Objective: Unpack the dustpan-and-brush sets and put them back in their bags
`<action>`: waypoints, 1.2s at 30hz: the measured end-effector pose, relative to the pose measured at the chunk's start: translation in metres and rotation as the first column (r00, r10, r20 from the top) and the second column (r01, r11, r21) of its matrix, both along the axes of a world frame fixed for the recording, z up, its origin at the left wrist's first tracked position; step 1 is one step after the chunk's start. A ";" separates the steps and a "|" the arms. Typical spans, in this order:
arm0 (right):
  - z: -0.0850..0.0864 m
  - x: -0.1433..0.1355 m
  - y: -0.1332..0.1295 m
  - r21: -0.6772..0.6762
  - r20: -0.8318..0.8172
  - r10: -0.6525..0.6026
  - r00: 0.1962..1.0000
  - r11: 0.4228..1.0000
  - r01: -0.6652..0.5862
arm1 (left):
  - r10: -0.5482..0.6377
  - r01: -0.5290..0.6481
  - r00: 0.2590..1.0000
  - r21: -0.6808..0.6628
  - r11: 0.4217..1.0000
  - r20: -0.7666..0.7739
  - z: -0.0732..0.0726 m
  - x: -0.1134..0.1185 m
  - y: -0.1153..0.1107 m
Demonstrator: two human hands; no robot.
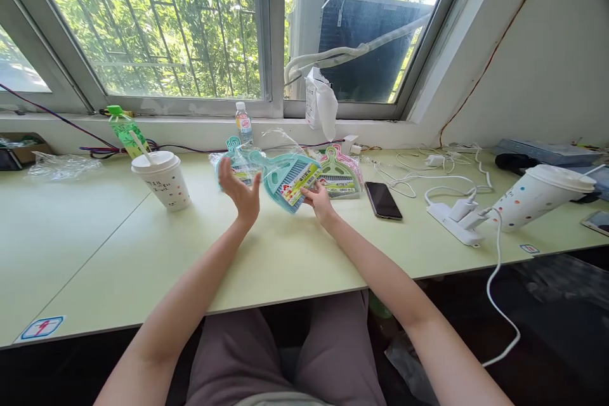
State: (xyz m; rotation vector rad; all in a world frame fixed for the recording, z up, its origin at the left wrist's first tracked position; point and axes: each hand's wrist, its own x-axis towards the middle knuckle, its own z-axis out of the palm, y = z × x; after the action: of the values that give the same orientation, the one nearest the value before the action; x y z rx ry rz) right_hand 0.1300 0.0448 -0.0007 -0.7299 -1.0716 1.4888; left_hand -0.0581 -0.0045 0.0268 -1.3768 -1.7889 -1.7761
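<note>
My right hand [320,200] pinches the lower right edge of a teal mini dustpan and brush set [286,179] with a yellow label, tilted above the table. My left hand [242,195] is raised beside its left side, fingers apart, and holds nothing. Behind the left hand lies another teal dustpan set [233,144], partly hidden by that hand. To the right rests a green and pink dustpan set [343,168] in clear wrap, its left part covered by the held one.
A white paper cup [164,184] with a straw and a green bottle [128,133] stand left. A phone [383,201], a power strip [451,223] with cables and a tilted large cup [535,200] are on the right. A small bottle [244,125] stands near the window.
</note>
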 end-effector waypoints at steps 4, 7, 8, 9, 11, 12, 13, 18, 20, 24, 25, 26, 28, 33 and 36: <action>0.004 0.001 -0.002 0.017 0.001 -0.015 1.000 1.000 0.015 | -0.291 0.332 0.836 -0.006 0.943 0.466 0.000 -0.014 0.014; 0.006 -0.001 -0.006 0.027 0.047 0.001 0.999 1.000 -0.002 | -0.600 0.766 0.430 0.079 0.638 0.675 -0.005 -0.021 0.022; 0.006 -0.001 -0.007 0.027 0.058 0.003 0.998 1.000 -0.004 | -0.638 0.828 0.327 0.114 0.548 0.697 -0.008 -0.021 0.023; 0.007 -0.002 -0.008 0.027 0.062 0.003 0.998 1.000 -0.005 | -0.656 0.858 0.258 0.144 0.493 0.709 -0.010 -0.020 0.023; 0.008 -0.003 -0.008 0.035 0.053 -0.003 0.999 0.999 0.001 | -0.658 0.872 0.196 0.177 0.455 0.727 -0.012 -0.017 0.021; 0.008 -0.003 -0.008 0.044 0.043 -0.010 0.999 0.999 0.008 | -0.651 0.880 0.182 0.174 0.443 0.737 -0.013 -0.015 0.020; 0.008 -0.003 -0.008 0.054 0.032 -0.021 0.999 0.998 0.019 | -0.643 0.892 0.171 0.160 0.423 0.747 -0.013 -0.013 0.018; 0.008 0.000 -0.005 0.074 -0.033 -0.101 0.994 0.992 0.103 | -0.612 0.970 0.095 0.065 0.235 0.785 -0.015 0.005 0.013; 0.007 0.001 -0.003 0.056 -0.061 -0.115 0.992 0.991 0.118 | -0.620 0.982 0.052 0.071 0.172 0.782 -0.017 0.011 0.012; 0.007 0.003 -0.001 0.018 -0.076 -0.111 0.991 0.993 0.113 | -0.682 0.963 0.054 0.143 0.230 0.730 -0.017 0.010 0.013; 0.007 0.003 -0.002 0.016 -0.071 -0.106 0.992 0.994 0.108 | -0.690 0.953 0.064 0.162 0.258 0.721 -0.016 0.007 0.013; 0.007 0.003 -0.002 0.018 -0.062 -0.097 0.993 0.995 0.098 | -0.693 0.943 0.073 0.178 0.282 0.717 -0.015 0.004 0.013; 0.006 0.001 -0.004 0.029 -0.039 -0.071 0.997 0.997 0.072 | -0.689 0.922 0.090 0.202 0.330 0.719 -0.013 -0.001 0.014; 0.006 -0.005 -0.008 0.037 0.035 -0.034 0.999 0.999 0.032 | -0.619 0.870 0.118 0.220 0.442 0.776 -0.016 -0.001 0.016; 0.007 -0.007 -0.008 0.038 0.056 -0.062 0.996 0.997 0.060 | -0.609 0.882 0.091 0.220 0.417 0.788 -0.020 0.007 0.014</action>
State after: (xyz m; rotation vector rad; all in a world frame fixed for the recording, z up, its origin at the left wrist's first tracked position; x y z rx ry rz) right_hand 0.1235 0.0366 0.0068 -0.7767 -1.1070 1.3999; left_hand -0.0509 0.0091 0.0069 -2.1863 -1.8581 -3.2492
